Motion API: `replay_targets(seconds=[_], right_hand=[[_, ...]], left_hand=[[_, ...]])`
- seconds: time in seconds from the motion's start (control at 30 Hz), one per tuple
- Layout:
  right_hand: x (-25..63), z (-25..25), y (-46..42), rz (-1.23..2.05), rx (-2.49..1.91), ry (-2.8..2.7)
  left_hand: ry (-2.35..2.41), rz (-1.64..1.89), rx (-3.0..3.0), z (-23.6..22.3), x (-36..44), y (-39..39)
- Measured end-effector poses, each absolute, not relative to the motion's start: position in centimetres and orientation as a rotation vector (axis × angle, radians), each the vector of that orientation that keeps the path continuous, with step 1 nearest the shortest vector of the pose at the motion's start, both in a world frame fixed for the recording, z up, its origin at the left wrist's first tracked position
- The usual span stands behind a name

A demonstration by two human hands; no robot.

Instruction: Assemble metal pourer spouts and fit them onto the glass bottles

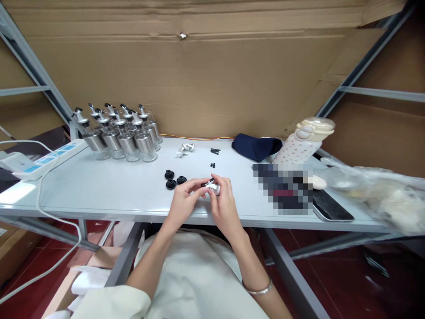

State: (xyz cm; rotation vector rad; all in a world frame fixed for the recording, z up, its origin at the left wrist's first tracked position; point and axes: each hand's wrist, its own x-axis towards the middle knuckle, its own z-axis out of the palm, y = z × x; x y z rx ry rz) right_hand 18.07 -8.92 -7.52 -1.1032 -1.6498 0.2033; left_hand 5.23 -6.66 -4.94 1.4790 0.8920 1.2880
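Observation:
At the front of the table, both hands meet over a silver pour spout (215, 189) with a small black flap (207, 183) at its tip. My right hand (226, 203) is closed around the silver body. The fingertips of my left hand (186, 199) pinch the spout's tip by the black flap; fingers partly hide this contact. Black ribbed stoppers (170, 183) lie just beyond my left hand. Farther back are loose silver spouts (185, 149), several thin black strips (215, 151) and tiny black caps (213, 165).
Several glass bottles with steel sleeves (128, 144) and pourers stand at back left, near a white power strip (49, 157) with a hanging cable. Toward the right are a navy cloth item (255, 147), a cream flask (299, 144), a phone (332, 206) and a plastic bag (395, 199).

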Motion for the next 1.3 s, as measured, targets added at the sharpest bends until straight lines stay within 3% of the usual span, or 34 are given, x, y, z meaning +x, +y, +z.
replay_targets(seconds=[0.53, 1.3], right_hand=[[17.9, -6.4, -9.7, 0.083, -1.035, -1.531], [17.9, -6.5, -9.4, 0.177, -1.068, -1.484]], left_hand=[[0.853, 1.379, 1.449, -5.2, 5.4, -6.9], [0.903, 1.321, 1.583, -5.3, 5.5, -7.2]])
